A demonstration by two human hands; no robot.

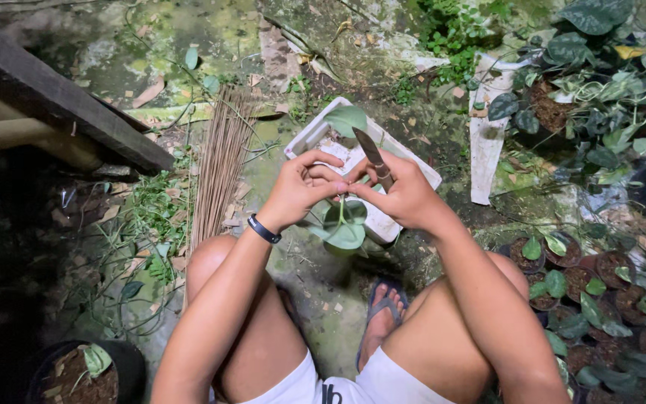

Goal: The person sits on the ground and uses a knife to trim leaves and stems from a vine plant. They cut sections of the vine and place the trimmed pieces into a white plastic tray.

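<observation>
My left hand (298,191) and my right hand (405,196) meet in front of me, fingertips touching around a thin green plant cutting (343,224) with broad leaves hanging below. A knife (374,153) with a dark blade and a wooden handle is gripped in my right hand, and its blade points up and away. A dark band circles my left wrist. Behind the hands lies a white rectangular tray (314,135) with one large green leaf (346,118) on it. I squat with both knees up.
A bundle of thin brown sticks (218,161) lies left of the tray. Several small pots with young plants (585,288) crowd the right, with a leafy potted plant (600,90) behind. A black pot with soil (84,374) sits bottom left. A dark wooden beam (54,97) crosses the upper left.
</observation>
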